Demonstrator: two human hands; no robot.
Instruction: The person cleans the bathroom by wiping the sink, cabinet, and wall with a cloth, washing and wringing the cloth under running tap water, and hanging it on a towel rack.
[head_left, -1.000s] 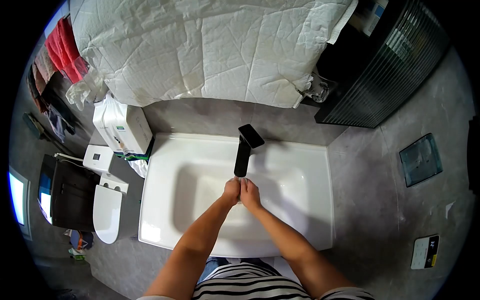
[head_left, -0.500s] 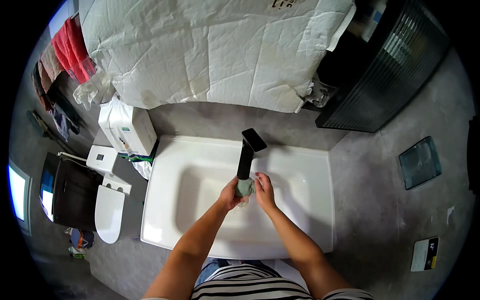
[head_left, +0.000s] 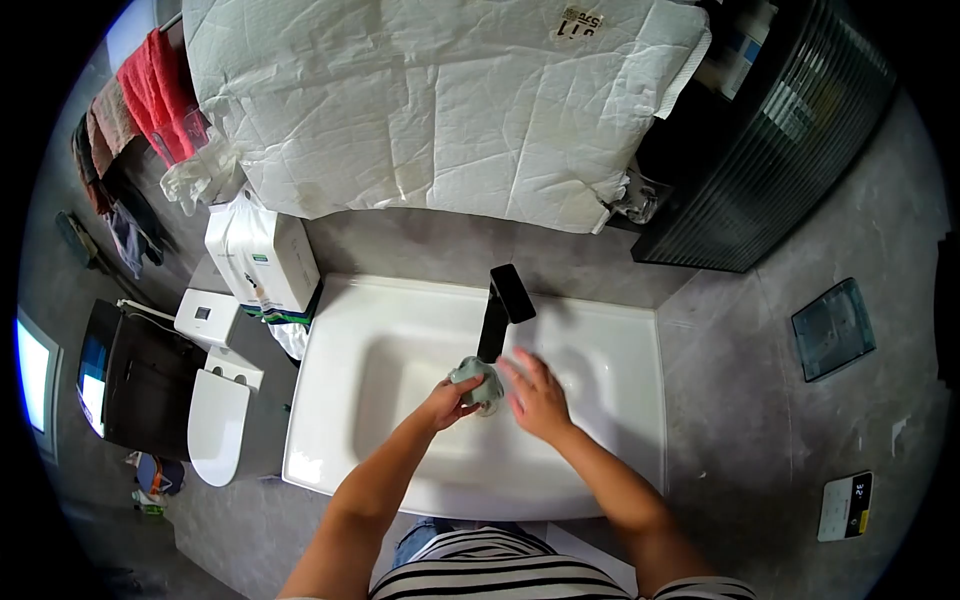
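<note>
My left hand [head_left: 449, 401] grips a grey-green cloth [head_left: 478, 380] just below the spout of the black faucet [head_left: 492, 325], over the white sink [head_left: 400, 455]. The cloth looks bunched up. To its right, my right hand [head_left: 538, 398] is off the cloth, with its fingers spread and nothing in them. The drain under the cloth is partly hidden.
A white padded sheet [head_left: 420, 110] covers what is behind the sink. White packages [head_left: 262, 255] stand at the back left, above a toilet [head_left: 218, 425]. On the right wall are a glass shelf [head_left: 833, 330] and a small display panel [head_left: 846, 507]. A ribbed dark panel [head_left: 775, 150] is upper right.
The cloth, first hidden in my joined hands under the faucet, came into view. My left hand has drawn it slightly down and left; my right hand has moved away rightward and opened.
</note>
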